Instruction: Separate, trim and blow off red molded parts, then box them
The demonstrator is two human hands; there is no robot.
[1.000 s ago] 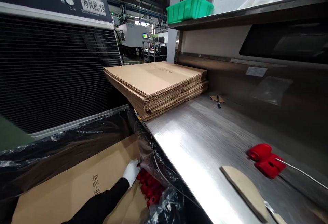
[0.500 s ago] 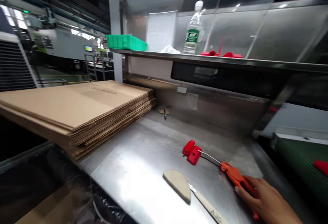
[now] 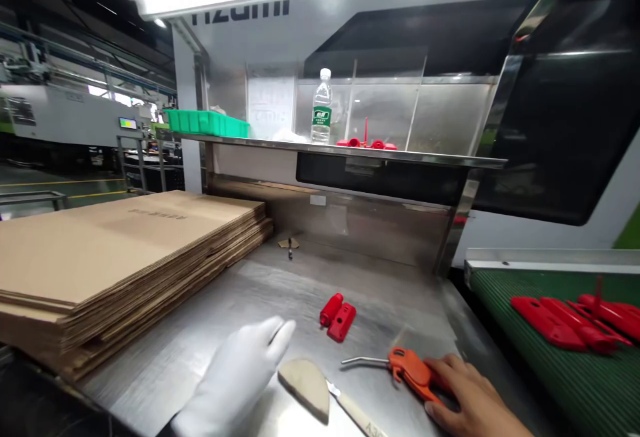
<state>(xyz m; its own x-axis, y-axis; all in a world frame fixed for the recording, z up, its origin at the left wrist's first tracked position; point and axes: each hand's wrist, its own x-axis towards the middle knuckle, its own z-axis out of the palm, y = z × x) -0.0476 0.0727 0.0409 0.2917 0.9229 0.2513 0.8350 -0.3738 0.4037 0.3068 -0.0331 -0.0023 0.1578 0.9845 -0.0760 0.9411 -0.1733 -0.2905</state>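
My left hand (image 3: 237, 370), in a white glove, reaches over the metal bench with its fingers stretched out and nothing in them. It is close to a beige half-round pad (image 3: 305, 387). Beside the pad lies a knife (image 3: 355, 413) with a pale handle marked A30. My bare right hand (image 3: 473, 390) grips an orange air blow gun (image 3: 413, 370) by its handle; the bent metal nozzle points left. Beyond the hands, two red plastic parts (image 3: 341, 322) lie side by side on the bench, apart from both hands.
Flat cardboard sheets (image 3: 125, 243) are stacked at the left. A shelf (image 3: 420, 155) across the back bears a green tray (image 3: 207, 123), a water bottle (image 3: 323, 110) and red parts (image 3: 367, 145). To the right, a green conveyor belt (image 3: 540, 370) carries more red parts (image 3: 575, 323).
My gloved left hand has come into view. The view has swung right, showing more of the conveyor. The blow gun's nozzle has moved away from the red parts.
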